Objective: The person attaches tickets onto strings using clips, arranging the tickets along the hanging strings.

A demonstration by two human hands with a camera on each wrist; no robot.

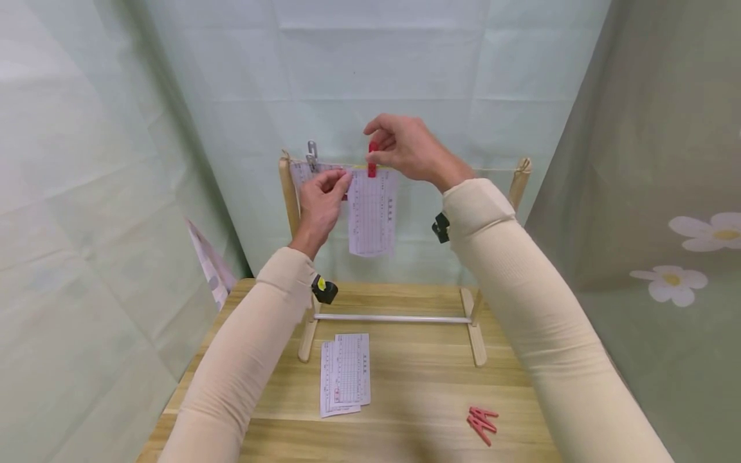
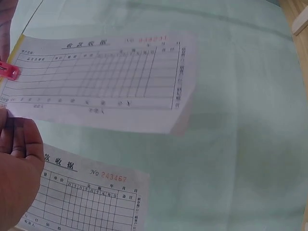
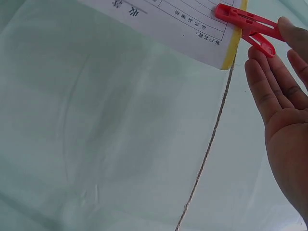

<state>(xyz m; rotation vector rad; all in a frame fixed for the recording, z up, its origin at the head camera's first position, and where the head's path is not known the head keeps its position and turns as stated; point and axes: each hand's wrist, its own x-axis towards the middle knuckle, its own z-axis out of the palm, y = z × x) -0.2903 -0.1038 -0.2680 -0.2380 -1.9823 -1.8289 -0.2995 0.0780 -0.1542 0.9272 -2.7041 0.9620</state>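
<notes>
A printed receipt slip with a yellow top edge hangs at the twine line. My right hand holds a red clothespin by its handles, thumb on one and fingertips at the other. The clothespin's jaws sit over the yellow edge and the twine. At the slip's upper left corner, my left hand pinches the paper between thumb and fingers. Another receipt slip hangs to the left, partly behind the left hand, with a grey clip above it.
The twine runs between posts of a wooden rack, joined below by a white rod. Overlapping receipt slips lie on the wooden table. Red clothespins lie at the front right. Pale cloth hangs all around.
</notes>
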